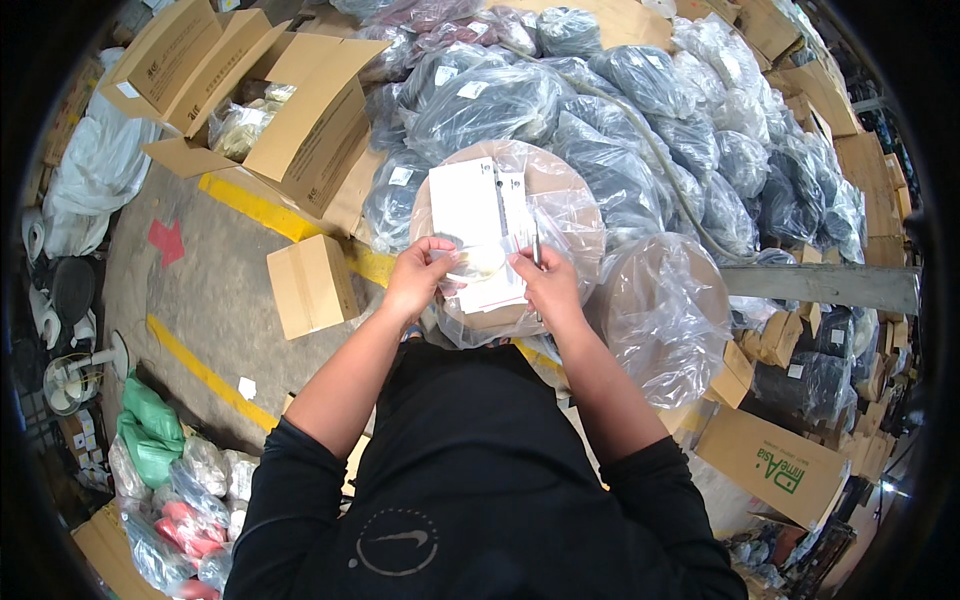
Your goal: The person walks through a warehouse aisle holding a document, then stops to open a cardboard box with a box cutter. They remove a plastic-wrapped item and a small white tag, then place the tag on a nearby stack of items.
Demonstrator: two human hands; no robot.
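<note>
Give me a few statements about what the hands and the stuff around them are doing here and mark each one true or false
1. Both hands hold a small clear packet over a round plastic-wrapped board. True: the left hand and right hand hold the clear packet over the round board.
2. White paper sheets lie on that board. True.
3. The small cardboard box on the floor is open. False: it is closed.
4. The floor lines are blue. False: yellow.
5. The bagged goods behind are mostly dark. True.
</note>
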